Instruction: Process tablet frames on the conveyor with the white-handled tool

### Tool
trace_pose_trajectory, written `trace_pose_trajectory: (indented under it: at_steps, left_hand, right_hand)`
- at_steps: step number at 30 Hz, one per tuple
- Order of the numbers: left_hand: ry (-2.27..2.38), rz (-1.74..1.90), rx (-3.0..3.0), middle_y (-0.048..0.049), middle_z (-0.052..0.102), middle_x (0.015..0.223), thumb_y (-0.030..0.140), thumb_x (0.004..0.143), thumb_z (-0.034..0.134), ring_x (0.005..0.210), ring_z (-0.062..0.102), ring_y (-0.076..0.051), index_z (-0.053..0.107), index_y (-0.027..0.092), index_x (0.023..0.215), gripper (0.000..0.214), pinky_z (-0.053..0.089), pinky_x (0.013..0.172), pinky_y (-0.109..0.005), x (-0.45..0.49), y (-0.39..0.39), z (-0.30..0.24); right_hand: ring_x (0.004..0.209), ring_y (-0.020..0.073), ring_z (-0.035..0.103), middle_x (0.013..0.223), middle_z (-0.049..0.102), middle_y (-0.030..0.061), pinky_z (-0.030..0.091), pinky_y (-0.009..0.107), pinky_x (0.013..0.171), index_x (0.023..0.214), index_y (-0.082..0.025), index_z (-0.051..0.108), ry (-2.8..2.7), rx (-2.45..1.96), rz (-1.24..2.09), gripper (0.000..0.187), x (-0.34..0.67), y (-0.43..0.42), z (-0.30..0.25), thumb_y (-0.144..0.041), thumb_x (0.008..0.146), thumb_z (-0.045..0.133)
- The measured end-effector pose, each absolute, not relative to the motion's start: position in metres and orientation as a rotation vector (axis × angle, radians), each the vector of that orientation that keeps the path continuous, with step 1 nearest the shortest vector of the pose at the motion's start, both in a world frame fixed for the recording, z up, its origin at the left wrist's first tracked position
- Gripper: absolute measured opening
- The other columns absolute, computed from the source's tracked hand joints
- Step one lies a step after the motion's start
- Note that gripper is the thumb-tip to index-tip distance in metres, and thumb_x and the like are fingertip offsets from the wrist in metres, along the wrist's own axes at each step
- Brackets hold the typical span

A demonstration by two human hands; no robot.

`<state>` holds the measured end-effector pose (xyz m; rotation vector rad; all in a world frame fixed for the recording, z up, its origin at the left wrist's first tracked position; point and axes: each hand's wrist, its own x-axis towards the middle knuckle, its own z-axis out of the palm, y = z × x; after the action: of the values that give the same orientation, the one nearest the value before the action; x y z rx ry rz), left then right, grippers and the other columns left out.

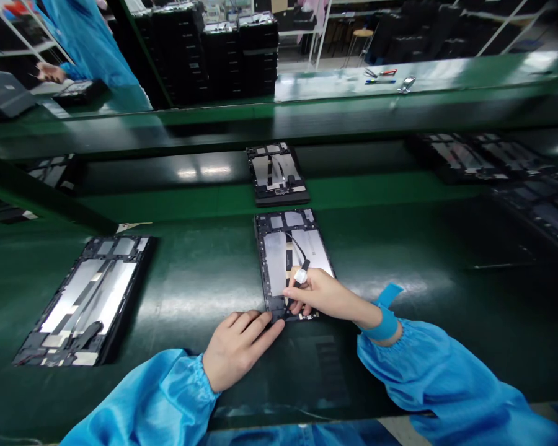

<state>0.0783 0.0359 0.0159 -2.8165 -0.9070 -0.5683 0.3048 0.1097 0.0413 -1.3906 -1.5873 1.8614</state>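
A black tablet housing (286, 257) with silver panels lies face-up on the green belt, directly in front of me. My right hand (316, 294) pinches a thin black cable (298, 272) over the housing's lower middle, and a white wrap circles one finger. My left hand (242, 350) rests flat on the housing's lower edge, with its fingers close together and holding nothing. The hands nearly meet at that edge and partly hide the housing's bottom corner. A blue strap (384, 323) circles my right wrist.
Similar housings lie on the belt to the left (86, 303) and farther ahead (276, 176). Beyond a raised green rail, small hand tools (379, 75) lie on a shelf. Stacks of black units (237, 56) stand behind it. A co-worker's blue sleeve (93, 43) shows at upper left.
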Motion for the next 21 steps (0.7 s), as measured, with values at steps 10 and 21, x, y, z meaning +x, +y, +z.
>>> trace_pose_trajectory:
  at_steps: [10,21]
  left_hand:
    - [-0.941,-0.682,-2.937,-0.0105,0.062,0.109,0.012,0.1,0.038,0.095,0.058,-0.02,0.059,0.018,0.123,0.032,0.05,0.076,-0.033,0.079,0.045,0.015]
    - [-0.957,-0.827,-2.924,-0.0101,0.062,0.11,0.011,0.096,0.051,0.099,0.057,-0.02,0.061,0.017,0.117,0.025,0.049,0.08,-0.034,0.081,0.044,0.008]
  right_hand:
    - [0.065,0.0193,0.069,0.067,0.065,-0.0003,0.053,0.027,0.056,0.08,-0.021,0.057,-1.679,-1.42,1.461,0.017,0.338,0.084,0.044,-0.036,0.088,0.062]
    - [0.066,0.0207,0.072,0.064,0.068,0.0001,0.053,0.027,0.055,0.078,-0.021,0.056,-1.522,-1.358,1.591,0.019,0.335,0.084,0.036,-0.035,0.085,0.066]
